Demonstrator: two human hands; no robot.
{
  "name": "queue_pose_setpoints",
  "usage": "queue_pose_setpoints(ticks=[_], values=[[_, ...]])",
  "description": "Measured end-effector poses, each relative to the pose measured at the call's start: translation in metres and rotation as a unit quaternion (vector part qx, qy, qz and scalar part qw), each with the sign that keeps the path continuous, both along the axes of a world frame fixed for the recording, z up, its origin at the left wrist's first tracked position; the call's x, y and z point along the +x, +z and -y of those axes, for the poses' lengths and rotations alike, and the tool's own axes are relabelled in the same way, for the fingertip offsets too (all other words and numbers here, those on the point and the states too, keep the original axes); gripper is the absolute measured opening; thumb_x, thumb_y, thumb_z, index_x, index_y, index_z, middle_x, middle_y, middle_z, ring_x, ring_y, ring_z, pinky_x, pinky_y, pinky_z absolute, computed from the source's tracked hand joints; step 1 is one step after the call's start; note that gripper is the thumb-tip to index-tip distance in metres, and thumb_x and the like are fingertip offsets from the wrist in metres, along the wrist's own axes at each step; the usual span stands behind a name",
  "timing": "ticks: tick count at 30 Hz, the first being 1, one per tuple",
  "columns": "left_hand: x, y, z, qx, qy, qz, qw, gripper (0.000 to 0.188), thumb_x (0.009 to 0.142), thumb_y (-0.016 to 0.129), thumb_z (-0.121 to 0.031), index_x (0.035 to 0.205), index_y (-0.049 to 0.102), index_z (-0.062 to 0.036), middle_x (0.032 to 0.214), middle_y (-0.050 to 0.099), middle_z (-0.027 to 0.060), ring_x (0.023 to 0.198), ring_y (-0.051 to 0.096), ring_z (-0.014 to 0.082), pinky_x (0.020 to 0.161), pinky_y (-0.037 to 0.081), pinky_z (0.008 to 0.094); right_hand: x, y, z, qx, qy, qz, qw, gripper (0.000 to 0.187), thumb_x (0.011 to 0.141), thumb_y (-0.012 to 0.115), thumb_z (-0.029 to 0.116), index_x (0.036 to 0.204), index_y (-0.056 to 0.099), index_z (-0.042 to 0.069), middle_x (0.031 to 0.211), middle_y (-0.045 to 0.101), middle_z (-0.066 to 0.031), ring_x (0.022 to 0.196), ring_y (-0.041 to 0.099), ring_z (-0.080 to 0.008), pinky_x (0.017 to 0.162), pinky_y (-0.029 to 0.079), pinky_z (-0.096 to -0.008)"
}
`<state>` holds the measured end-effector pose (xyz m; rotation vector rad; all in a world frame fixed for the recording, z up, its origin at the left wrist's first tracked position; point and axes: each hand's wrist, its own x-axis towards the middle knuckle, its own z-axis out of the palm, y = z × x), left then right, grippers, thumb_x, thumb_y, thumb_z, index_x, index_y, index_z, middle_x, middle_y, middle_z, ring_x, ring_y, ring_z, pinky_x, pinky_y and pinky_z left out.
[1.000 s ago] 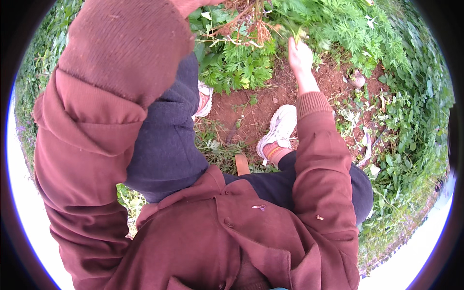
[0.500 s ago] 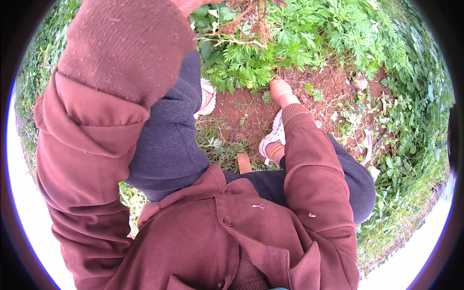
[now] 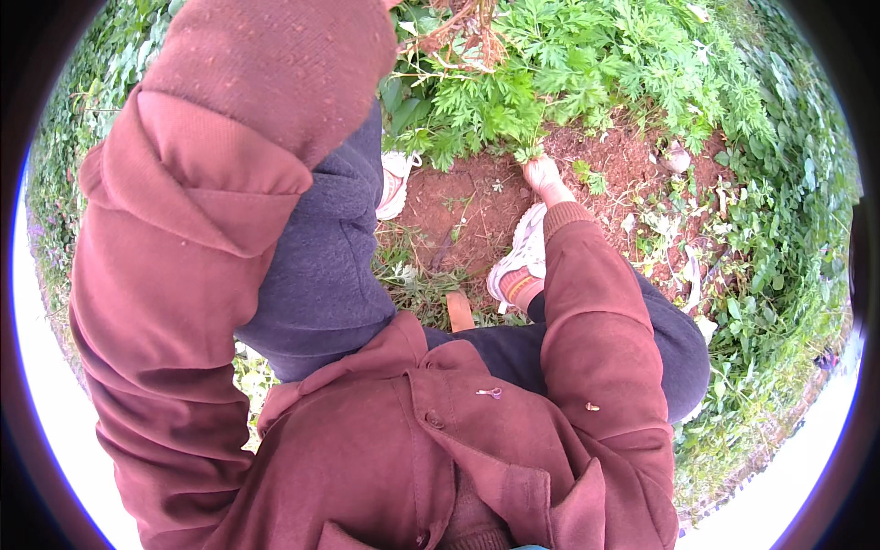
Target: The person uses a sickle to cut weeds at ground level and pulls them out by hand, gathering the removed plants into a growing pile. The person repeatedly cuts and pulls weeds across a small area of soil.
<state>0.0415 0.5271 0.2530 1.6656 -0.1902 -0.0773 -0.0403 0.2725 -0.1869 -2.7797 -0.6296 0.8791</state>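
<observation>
My right hand (image 3: pixel 543 174) is low over the reddish soil, its fingers closed at the base of a leafy green plant (image 3: pixel 513 101) with deeply cut leaves. At the top edge, my left hand (image 3: pixel 392 4) shows only as a sliver beyond the brown sleeve, its fingers out of the picture. Beside it a bunch of uprooted plants (image 3: pixel 472 41) hangs in front of the foliage, with reddish, soil-stained roots downward. It appears to be held in that hand, though the grip itself is hidden.
Bare red soil (image 3: pixel 458 206) lies between my two light shoes (image 3: pixel 524 252). A flat orange-brown piece (image 3: pixel 460 312) is near my lap, beside loose pulled greenery (image 3: pixel 417 293). A pale round lump (image 3: pixel 676 158) rests at right. Dense creeping leaves (image 3: pixel 779 202) border the right side.
My left forearm has shifted right and upward in view, leaving less of the hand showing. My right hand has moved slightly right and down, its fingers still at the plant's base.
</observation>
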Motion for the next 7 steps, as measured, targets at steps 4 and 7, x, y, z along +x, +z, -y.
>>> queue_pose_setpoints(ticks=[4, 7], values=[[0.009, -0.003, 0.004, 0.023, 0.049, -0.036, 0.998, 0.011, 0.086, 0.048, -0.005, 0.084, 0.055, 0.0039, 0.069, 0.052, 0.0053, 0.062, 0.049, 0.0142, 0.060, 0.042, 0.0282, -0.001, 0.015, 0.001, -0.007, 0.009, 0.049, 0.999, 0.036, 0.087, 0.039, 0.027, 0.091, 0.066, 0.003, 0.092, 0.063, -0.0259, 0.090, 0.062, -0.0384, 0.083, 0.048, -0.0440], [0.012, -0.009, 0.005, -0.001, 0.049, -0.045, 0.998, 0.013, 0.088, 0.049, -0.008, 0.090, 0.054, 0.0035, 0.072, 0.053, 0.0059, 0.063, 0.049, 0.0145, 0.062, 0.043, 0.0279, 0.026, 0.051, -0.007, 0.169, -0.409, 0.036, 0.896, 0.037, 0.080, 0.053, 0.037, 0.086, 0.067, 0.003, 0.097, 0.063, -0.0261, 0.089, 0.064, -0.0389, 0.078, 0.050, -0.0441]])
